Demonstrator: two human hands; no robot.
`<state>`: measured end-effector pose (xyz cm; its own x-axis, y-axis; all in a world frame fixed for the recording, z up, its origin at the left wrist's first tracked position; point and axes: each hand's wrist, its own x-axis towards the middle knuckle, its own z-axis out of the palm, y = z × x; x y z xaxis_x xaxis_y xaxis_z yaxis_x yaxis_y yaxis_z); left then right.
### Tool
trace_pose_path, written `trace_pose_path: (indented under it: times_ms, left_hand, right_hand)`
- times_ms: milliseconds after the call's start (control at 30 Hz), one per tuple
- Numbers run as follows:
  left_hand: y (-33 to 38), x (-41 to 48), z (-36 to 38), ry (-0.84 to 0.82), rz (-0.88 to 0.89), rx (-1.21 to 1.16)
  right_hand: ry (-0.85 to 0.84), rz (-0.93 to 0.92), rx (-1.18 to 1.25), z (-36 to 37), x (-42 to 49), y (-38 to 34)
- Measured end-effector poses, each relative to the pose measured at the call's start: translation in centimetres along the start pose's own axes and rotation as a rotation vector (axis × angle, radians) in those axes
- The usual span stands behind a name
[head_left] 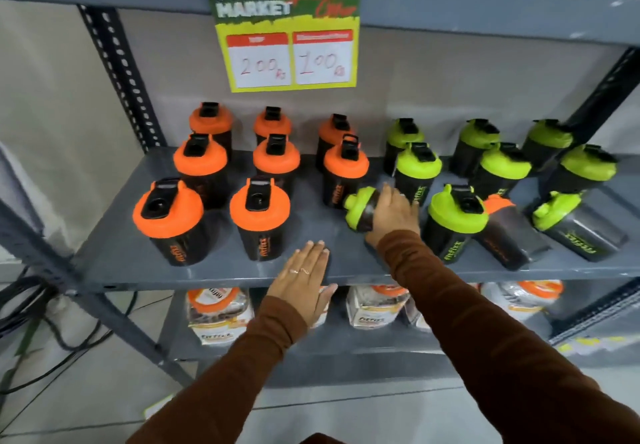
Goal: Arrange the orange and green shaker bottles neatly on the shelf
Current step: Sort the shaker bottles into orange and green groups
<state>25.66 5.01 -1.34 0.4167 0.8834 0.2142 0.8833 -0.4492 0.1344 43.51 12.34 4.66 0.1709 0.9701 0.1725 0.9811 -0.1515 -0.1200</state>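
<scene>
- Head view: right hand (pixel 393 215) grasps a green-lidded bottle (pixel 360 208) lying on its side mid-shelf (pixel 207 270), long axis across, lid pointing left toward the orange bottles (pixel 259 215).
- Left hand (pixel 304 282) rests flat on the shelf's front edge, fingers spread, holding nothing.

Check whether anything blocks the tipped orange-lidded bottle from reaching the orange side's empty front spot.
Yes: the upright green-lidded black shaker bottle leans against the tipped orange-lidded black bottle, and the right hand with its green-lidded bottle lies between.
</scene>
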Motion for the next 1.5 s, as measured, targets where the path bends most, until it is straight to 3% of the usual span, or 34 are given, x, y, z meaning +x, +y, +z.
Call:
trace_pose_path:
  times_ms: [100, 233, 367, 600, 700, 867, 1033, 1333, 1500]
  left_hand:
    - [1.0, 1.5, 0.2, -0.129, -0.083, 0.036]
    - [1.9, 1.9, 1.1, -0.199, -0.146, 0.094]
    - [2.3, 1.9, 1.6, -0.191, -0.194, 0.109]
    - [4.9, 3.7, 2.7, -0.178, -0.234, 0.056]
    - [7.1, 5.3, 2.7, -0.127, -0.191, 0.045]
    - [8.8, 6.4, 3.9, -0.071, -0.164, 0.07]
    - [8.6, 6.4, 4.0, -0.125, -0.196, 0.074]
    - [8.6, 6.3, 3.8, -0.223, -0.188, 0.079]
    - [8.7, 6.3, 3.6, -0.167, -0.195, 0.069]
  right_hand:
    - [0.025, -0.077, -0.044, 0.5, 0.2, 0.7]
    - [0.209, -0.212, -0.05, 0.7, -1.1, 1.4]
    - [0.174, -0.314, 0.417, -1.3, -2.9, 2.1]
    - [0.499, -0.181, 0.892, -8.8, -5.0, 6.0]
    - [0.636, -0.118, 0.945, -11.2, -4.2, 9.6]
    - [0.788, 0.206, 0.996, -12.6, -1.8, 17.4]
    - [0.59, 0.577, 0.919, -9.8, -1.3, 23.5]
    - [0.395, 0.667, 0.916, -5.5, -1.6, 26.9]
    - [0.329, 0.71, 0.89, -4.5, -1.7, 27.3]
